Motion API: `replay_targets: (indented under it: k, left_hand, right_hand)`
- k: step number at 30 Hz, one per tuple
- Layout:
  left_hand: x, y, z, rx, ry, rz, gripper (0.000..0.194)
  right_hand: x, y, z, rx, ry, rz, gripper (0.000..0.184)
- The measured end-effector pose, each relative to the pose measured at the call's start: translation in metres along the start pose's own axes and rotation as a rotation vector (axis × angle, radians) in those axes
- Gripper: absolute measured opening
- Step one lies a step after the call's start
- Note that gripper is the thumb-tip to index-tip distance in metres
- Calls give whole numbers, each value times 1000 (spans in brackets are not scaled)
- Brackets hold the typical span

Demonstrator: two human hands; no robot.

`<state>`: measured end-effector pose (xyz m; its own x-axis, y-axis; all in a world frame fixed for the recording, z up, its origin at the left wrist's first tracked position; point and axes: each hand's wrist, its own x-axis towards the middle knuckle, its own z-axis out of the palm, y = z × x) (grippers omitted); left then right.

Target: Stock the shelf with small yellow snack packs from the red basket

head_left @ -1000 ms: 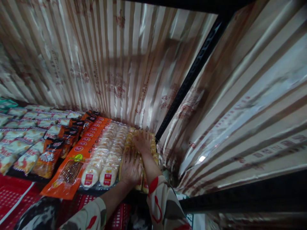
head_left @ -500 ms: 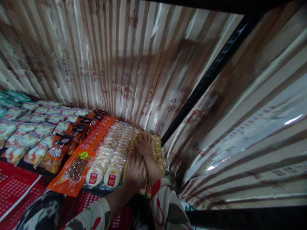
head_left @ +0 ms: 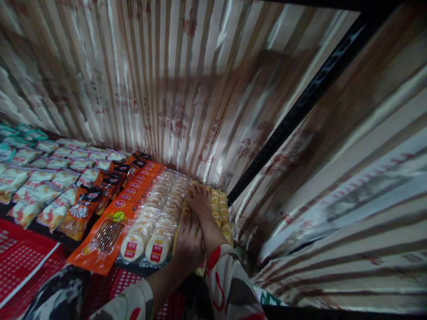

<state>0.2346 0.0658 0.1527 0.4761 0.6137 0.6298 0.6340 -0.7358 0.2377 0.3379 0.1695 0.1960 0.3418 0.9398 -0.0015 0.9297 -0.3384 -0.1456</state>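
My right hand (head_left: 200,202) lies flat on a row of yellow-wrapped snack packets (head_left: 220,204), near the back of the shelf, with its fingers stretched out. Closer to me, my left hand (head_left: 189,238) rests on the same yellow packets, its fingers extended toward the other wrist. The hands cover most of that row. Immediately left stand two rows of clear-wrapped round rice crackers (head_left: 158,249) with red labels. Beside those are orange packs of thin brown sticks (head_left: 107,233), overlapping in a line.
Orange-and-black snack bags (head_left: 78,218), white snack bags (head_left: 50,191) and green packets (head_left: 23,135) line the shelf leftward. A red perforated basket (head_left: 30,258) sits in front. Striped plastic sheeting (head_left: 173,89) hangs behind, and a black metal post (head_left: 287,115) slants on the right.
My right hand has slid slightly back and left over the yellow packets, showing more of them on the right. My left hand remains close to where it was. The view has shifted a little.
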Motion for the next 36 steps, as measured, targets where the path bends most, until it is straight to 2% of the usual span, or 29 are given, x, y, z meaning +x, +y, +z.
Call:
replay_targets:
  k: [4,7,10,16,21,29,33,36]
  left_hand:
    - [3,3,-5,0,19,-19,43]
    - [4,4,-9,0,-24,-25,44]
    - [4,4,-11,-8,-78,-46,40]
    - [3,3,-10,-5,-83,-31,41]
    - [5,3,-12,24,-112,-17,41]
    - [4,3,-16,82,-205,-22,46]
    - [4,3,-17,95,-250,-20,55]
    - [3,3,-16,96,-268,-10,60]
  right_hand:
    - [-12,3,-8,16,40,-2,57]
    - [-24,8,-9,34,-1,66,59]
    - [-32,13,-6,38,-53,68,59]
    - [-35,12,-3,14,-65,66,59]
    - [-36,11,-8,56,-72,48,60]
    - [-72,12,-22,42,160,98,53]
    - [-90,13,-17,100,65,124,51]
    - [-94,14,-12,132,3,115,50]
